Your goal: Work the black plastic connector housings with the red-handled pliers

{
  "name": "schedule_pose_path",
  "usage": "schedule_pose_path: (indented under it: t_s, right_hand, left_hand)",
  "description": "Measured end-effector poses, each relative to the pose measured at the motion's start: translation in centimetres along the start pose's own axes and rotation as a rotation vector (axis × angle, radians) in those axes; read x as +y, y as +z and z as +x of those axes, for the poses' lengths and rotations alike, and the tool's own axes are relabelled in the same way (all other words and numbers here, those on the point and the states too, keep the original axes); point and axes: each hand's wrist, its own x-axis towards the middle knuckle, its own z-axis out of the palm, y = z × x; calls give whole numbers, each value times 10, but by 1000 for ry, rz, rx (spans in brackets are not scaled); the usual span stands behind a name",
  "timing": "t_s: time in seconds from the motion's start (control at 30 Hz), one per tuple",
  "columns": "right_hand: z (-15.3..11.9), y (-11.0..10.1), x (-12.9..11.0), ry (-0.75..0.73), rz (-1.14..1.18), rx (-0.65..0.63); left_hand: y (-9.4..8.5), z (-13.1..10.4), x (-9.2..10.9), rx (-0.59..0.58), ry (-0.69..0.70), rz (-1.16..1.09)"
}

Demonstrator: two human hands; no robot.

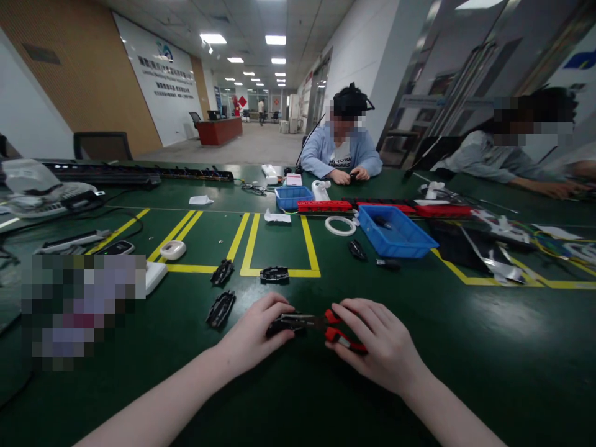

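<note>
My left hand (261, 326) grips a black plastic housing piece (279, 324) between thumb and fingers, low over the green table. From the right, my right hand (379, 338) is closed round the red handles of a pair of pliers (333, 326). The pliers' jaws point left and meet the black piece; my left fingers partly hide where they touch. Similar black shells lie close by: one shell (221, 308) left of my left hand, another shell (222, 272) beyond it, and a third shell (274, 274) on the yellow tape line.
Ahead to the right stands a blue bin (395, 233) with a dark item inside, near a white ring (340, 226). A smaller blue bin (293, 197) is farther back. Red strips (326, 207) lie across the table (298, 397). A co-worker (342, 146) sits opposite.
</note>
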Motion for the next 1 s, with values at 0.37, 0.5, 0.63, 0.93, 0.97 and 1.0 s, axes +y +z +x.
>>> schedule_pose_path:
  t_s: [0.37, 0.5, 0.63, 0.93, 0.97, 1.0]
  right_hand:
    - [1, 21, 9, 67, 146, -148]
    - [0, 21, 9, 57, 127, -147]
    - [0, 16, 9, 99, 105, -202]
    - [0, 12, 9, 130, 183, -294]
    - [1, 12, 10, 126, 184, -292]
    - [1, 12, 10, 126, 184, -287]
  left_hand:
    - [-3, 5, -7, 10, -21, -124]
    - [-3, 6, -10, 18, -51, -182]
    - [-3, 6, -12, -14, -60, -147]
    - [0, 13, -17, -19, -14, -134]
    - [0, 14, -17, -19, -10, -133]
    - [0, 14, -17, -20, -6, -135]
